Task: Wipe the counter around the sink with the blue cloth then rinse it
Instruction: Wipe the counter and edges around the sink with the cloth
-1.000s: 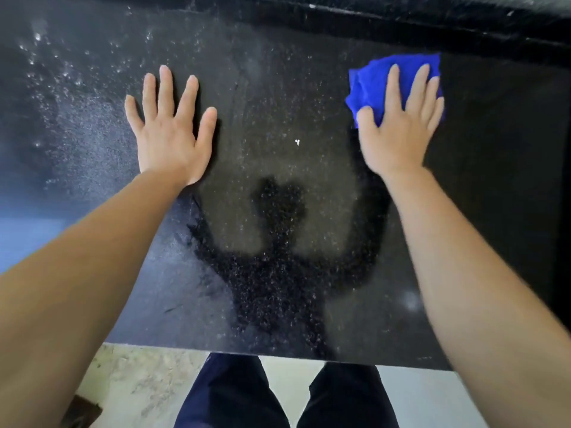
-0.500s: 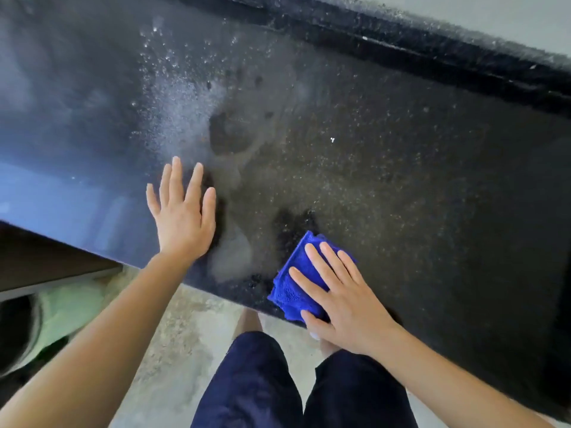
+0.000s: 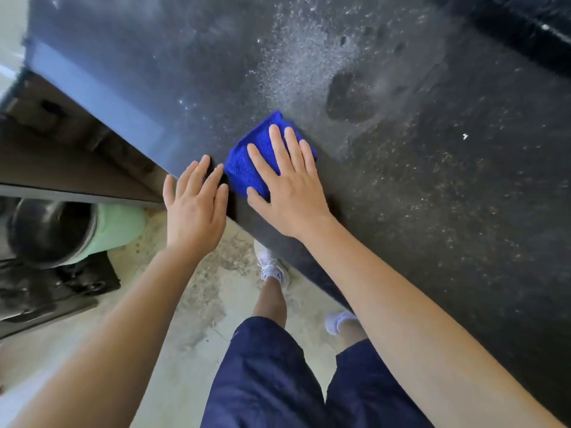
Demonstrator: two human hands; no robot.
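A folded blue cloth lies flat on the black speckled counter, close to its front edge. My right hand presses down on the cloth with fingers spread, covering its right half. My left hand is flat and open at the counter's front edge, just left of the cloth, fingertips on the stone and palm hanging over the edge. Wet streaks and droplets mark the counter beyond the cloth. No sink is in view.
Below the counter's left end are an open cabinet shelf, a dark round pot and a pale green container. My legs in dark blue shorts and white shoes stand on the concrete floor.
My right hand slid the cloth from the counter's far right to the front edge, then leftward. My left hand drew back to the front edge. The view swung left.
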